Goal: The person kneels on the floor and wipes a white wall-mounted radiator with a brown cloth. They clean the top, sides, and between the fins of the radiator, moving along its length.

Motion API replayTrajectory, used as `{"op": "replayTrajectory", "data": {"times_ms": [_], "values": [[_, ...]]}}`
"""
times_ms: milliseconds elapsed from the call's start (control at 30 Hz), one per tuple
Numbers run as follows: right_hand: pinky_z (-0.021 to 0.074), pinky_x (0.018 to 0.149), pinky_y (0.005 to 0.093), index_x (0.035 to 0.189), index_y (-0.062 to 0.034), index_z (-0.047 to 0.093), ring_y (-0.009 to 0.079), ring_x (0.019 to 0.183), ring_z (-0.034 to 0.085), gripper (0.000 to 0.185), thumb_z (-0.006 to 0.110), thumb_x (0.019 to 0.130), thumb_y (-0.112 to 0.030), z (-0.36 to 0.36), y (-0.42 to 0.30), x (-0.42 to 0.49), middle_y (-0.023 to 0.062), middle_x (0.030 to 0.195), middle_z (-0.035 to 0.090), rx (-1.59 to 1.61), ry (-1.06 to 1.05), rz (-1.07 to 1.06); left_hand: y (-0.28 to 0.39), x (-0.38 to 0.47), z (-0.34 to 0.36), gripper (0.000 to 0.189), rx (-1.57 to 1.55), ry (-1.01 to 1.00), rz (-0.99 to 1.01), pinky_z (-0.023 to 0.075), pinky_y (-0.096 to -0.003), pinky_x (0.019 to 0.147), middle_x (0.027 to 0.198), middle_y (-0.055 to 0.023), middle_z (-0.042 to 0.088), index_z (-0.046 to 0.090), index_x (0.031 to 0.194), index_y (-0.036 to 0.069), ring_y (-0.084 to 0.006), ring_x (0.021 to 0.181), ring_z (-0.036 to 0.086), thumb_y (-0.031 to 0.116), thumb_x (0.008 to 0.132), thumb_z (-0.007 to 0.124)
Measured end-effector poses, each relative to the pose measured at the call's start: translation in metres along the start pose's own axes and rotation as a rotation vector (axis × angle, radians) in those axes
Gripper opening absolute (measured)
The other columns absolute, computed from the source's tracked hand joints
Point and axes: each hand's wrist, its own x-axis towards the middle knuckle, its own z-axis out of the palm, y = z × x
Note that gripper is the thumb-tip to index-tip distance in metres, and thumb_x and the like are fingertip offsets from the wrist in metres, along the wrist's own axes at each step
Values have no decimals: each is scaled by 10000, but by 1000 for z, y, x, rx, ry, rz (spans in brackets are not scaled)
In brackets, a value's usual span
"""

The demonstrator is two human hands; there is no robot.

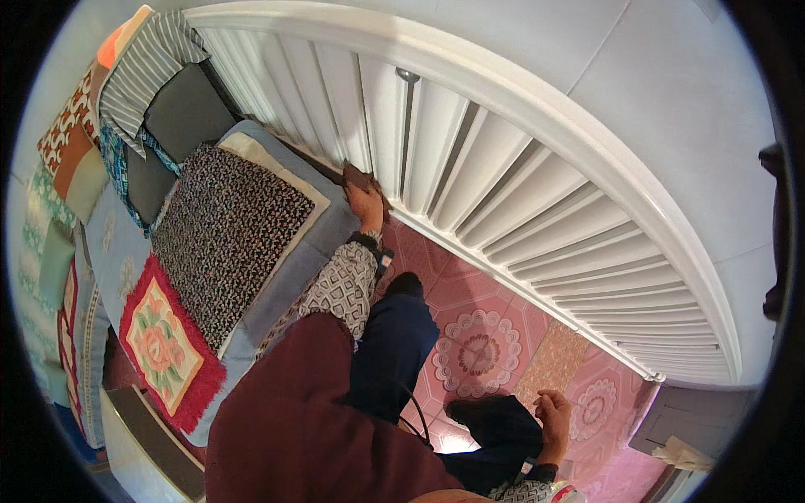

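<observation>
My left hand (366,204) reaches down between the sofa and a white ribbed radiator (434,151). It is closed on a dark brown cloth (360,177), which touches the radiator near its lower edge. Part of the cloth is hidden under the fingers. Over the pink patterned floor tiles (534,317), my right hand (553,418) hangs beside my knee, with loosely curled fingers and nothing visible in it. Both forearms wear sleeves with a diamond pattern.
At left, a blue-grey sofa (327,236) carries a dark flowered mat (233,214), a red-fringed rose mat (165,349) and a striped cushion (148,82). A table edge (151,427) is at lower left. A grey box-like object (685,418) is beyond the radiator's right end.
</observation>
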Motion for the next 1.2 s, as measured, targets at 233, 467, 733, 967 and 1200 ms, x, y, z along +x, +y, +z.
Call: {"op": "replayTrajectory", "data": {"times_ms": [233, 467, 733, 967, 1200], "values": [[462, 557, 218, 1114, -3, 697, 93, 612, 585, 169, 649, 1010, -129, -1, 4, 8, 64, 838, 699, -24, -12, -10, 101, 13, -59, 438, -281, 236, 358, 508, -464, 966, 1210, -273, 682, 591, 1328, -61, -435, 1124, 661, 154, 954, 668], [463, 550, 220, 1111, -4, 696, 97, 599, 583, 167, 655, 1003, -123, -4, 5, 5, 62, 812, 695, -24, -20, -46, 292, 73, -170, 498, -764, 201, 768, 468, -380, 1046, 1293, -185, 620, 506, 1440, -8, -302, 1193, 603, 30, 952, 597], [458, 537, 225, 1117, 6, 685, 96, 589, 577, 169, 659, 999, -112, -6, 11, 6, 71, 817, 700, 25, 3, -15, 233, 109, -104, 566, -454, 494, 727, 522, -343, 955, 1327, -140, 588, 443, 1474, -11, -238, 1126, 625, -89, 917, 507], [456, 536, 218, 1117, 6, 682, 94, 588, 575, 166, 661, 999, -109, -7, 11, 6, 75, 828, 712, -40, 11, 46, 79, 86, -44, 534, -683, 275, 340, 432, -455, 1093, 1424, -278, 543, 419, 1482, -41, -423, 1276, 554, 24, 956, 483], [464, 537, 219, 1121, 4, 687, 97, 578, 576, 164, 648, 1009, -110, -8, 13, 13, 75, 823, 709, -38, 29, 48, 27, 95, -17, 550, -415, 290, 129, 472, -459, 1012, 1324, -253, 621, 435, 1501, -6, -445, 1163, 609, 52, 962, 525]]}}
